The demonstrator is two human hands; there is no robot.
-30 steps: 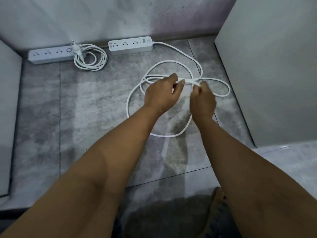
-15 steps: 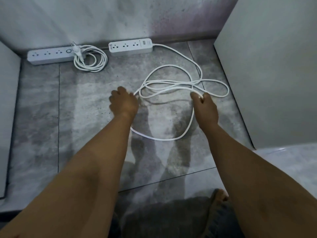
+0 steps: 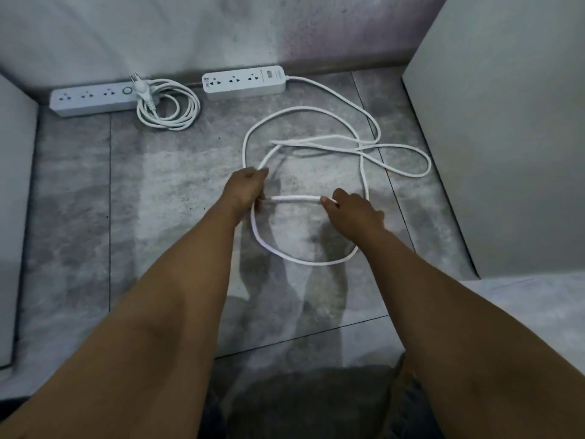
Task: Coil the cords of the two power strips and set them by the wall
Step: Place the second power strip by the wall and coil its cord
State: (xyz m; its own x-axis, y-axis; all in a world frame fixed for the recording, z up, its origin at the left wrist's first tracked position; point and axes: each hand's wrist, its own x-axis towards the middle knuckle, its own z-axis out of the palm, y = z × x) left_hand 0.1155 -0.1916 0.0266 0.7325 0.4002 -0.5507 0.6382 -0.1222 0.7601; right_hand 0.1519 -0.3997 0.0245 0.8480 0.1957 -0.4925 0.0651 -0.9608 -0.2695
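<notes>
On the grey floor point(image 3: 158, 201) just short of the wall point(image 3: 190, 33), midway through gathering the loose cord point(image 3: 308, 263) of the second power strip point(image 3: 243, 82). Left hand point(image 3: 245, 191) with grip closed round the cord at the near-left edge of the big loop; right hand point(image 3: 354, 210) with grip pinching the same cord a little way along, fingers curled. Between the two, a short straight stretch of cord drawn level just above the tiles. Half a second back, hands set wide apart at either side of the sprawl; a second back, bunched together higher up over the crossing strands. Now drawn nearer the body, with one strand taken up between them. Reads, most likely, as measuring out the next turn of the coil. Otherwise still sprawled in wide, slack loops across the tiles, running back to the second power strip, itself already lying along the wall. Just left of it, the first power strip point(image 3: 91, 98), likewise at the wall, with its coiled cord point(image 3: 177, 122) wound tight and the plug point(image 3: 141, 88) resting on top. Roughly half done on that showing: one coil finished, the other barely begun. Some risk of a snag where strands cross over toward the tall pale panel point(image 3: 506, 137).
</notes>
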